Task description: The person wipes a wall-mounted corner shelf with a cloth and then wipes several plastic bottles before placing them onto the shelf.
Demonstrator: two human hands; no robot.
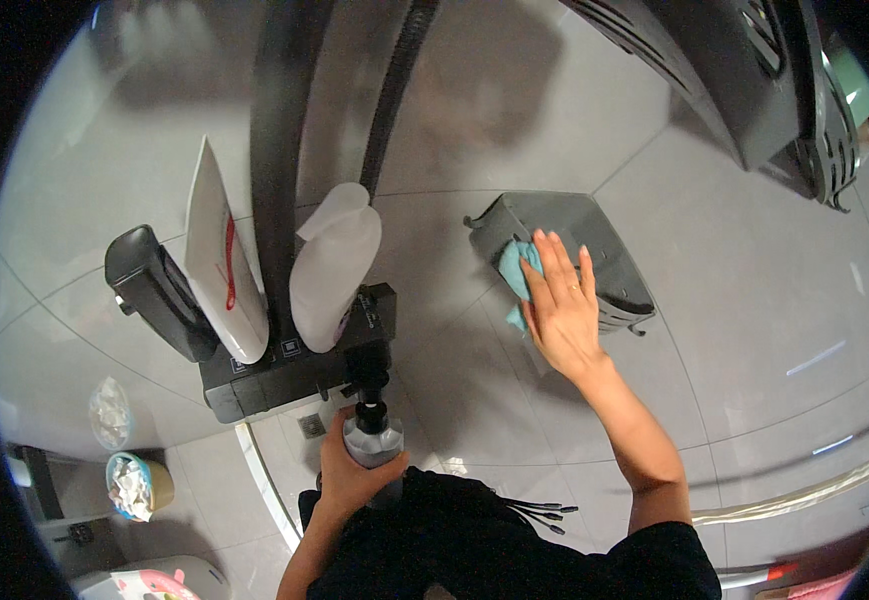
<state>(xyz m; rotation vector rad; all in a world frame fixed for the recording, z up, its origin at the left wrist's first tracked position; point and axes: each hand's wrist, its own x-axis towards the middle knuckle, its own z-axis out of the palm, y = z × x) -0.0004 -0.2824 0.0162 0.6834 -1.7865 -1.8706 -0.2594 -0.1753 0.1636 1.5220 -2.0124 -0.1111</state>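
My right hand (pixel 565 307) presses a light blue cloth (pixel 515 271) against the left inner side of a grey plastic corner basket (pixel 592 225) fixed to the tiled wall. Some of the cloth hangs out beneath my fingers. Lower down, my left hand (pixel 363 465) grips a clear pump bottle (pixel 376 442) with a black top, close to my body. Just above that bottle is a black shower unit with a shelf (pixel 277 386). On the shelf stand a white bottle (pixel 337 270), a white squeeze tube (pixel 224 262) with red marking, and a black bottle (pixel 156 292).
A dark shower column (pixel 277 150) and a hose (pixel 397 97) rise above the shelf. Another grey basket (pixel 749 97) is at upper right. At lower left are a bin (pixel 160 484) filled with crumpled paper, a floor drain (pixel 312 426) and a pale threshold strip (pixel 265 480).
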